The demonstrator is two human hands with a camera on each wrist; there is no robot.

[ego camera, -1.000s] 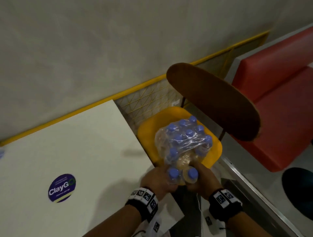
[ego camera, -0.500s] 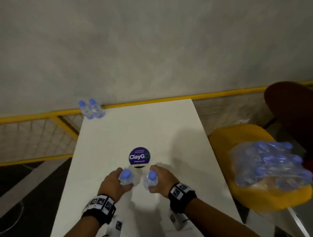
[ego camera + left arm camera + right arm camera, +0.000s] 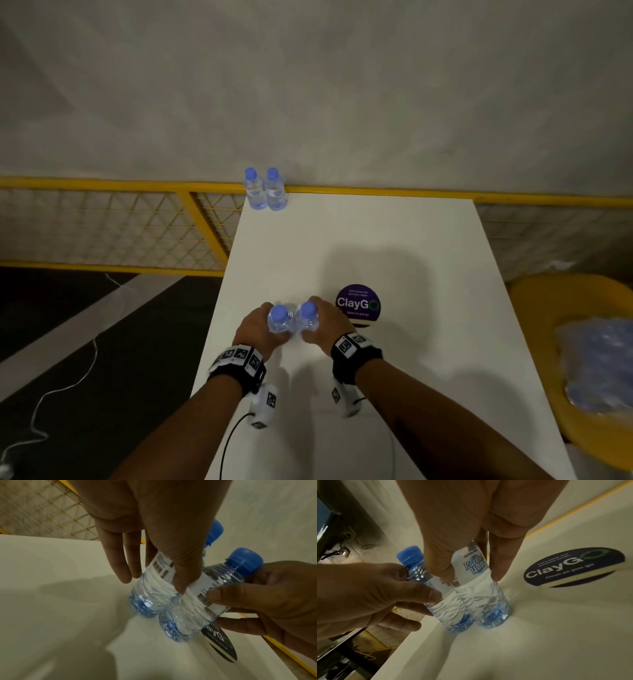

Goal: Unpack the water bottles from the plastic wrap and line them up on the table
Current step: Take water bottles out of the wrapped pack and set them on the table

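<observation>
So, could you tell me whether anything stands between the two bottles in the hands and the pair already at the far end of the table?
Nothing visible does. The table is bare between the held bottles and the far pair. The round ClayGo sticker lies flat, off to the right.

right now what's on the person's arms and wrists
Both forearms are bare, no sleeves. The left wrist and the right wrist each wear a black band with white square code markers. A small white camera block hangs under each band, and a thin dark cable trails from the left one.
</observation>
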